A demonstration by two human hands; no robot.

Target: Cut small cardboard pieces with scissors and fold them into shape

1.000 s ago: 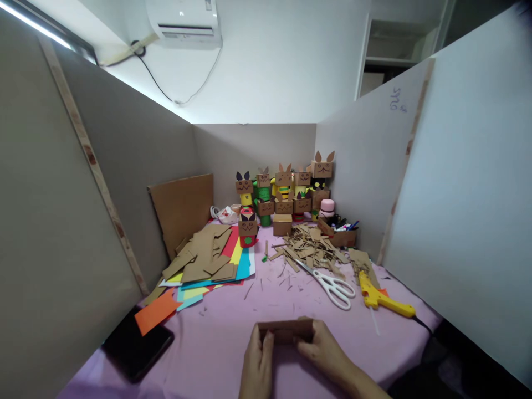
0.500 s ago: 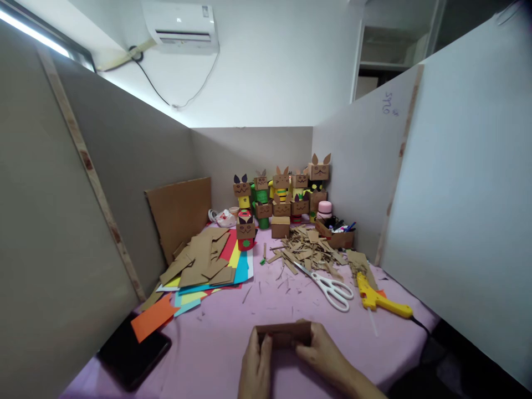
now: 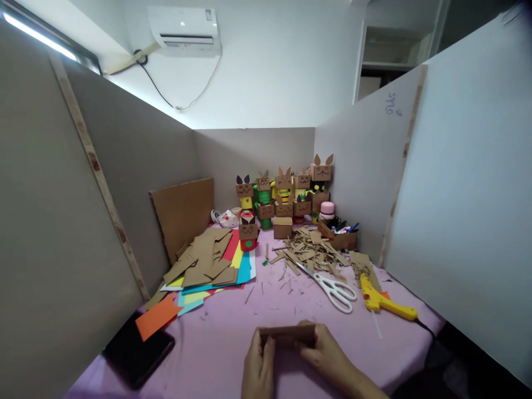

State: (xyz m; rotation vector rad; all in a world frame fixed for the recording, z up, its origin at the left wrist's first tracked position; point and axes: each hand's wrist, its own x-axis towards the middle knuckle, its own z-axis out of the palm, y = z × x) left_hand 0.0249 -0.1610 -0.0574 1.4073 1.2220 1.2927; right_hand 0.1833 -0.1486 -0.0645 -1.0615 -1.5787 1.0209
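Both my hands hold a small brown cardboard piece [image 3: 286, 334] low over the pink table [image 3: 233, 343], near its front edge. My left hand [image 3: 258, 370] pinches its left end with fingers closed. My right hand [image 3: 329, 356] wraps its right end, thumb on top. The piece looks like a long folded strip or shallow box, seen edge-on.
White scissors [image 3: 332, 287] and a yellow glue gun [image 3: 382, 302] lie to the right ahead. Cardboard scraps [image 3: 310, 252], coloured paper sheets [image 3: 208, 269] under cardboard pieces, several cardboard animal figures [image 3: 285, 194] at the back, a black phone [image 3: 137, 354] at front left. Partition walls enclose three sides.
My hands and the cardboard piece stay almost where they were; only the head camera has shifted slightly.
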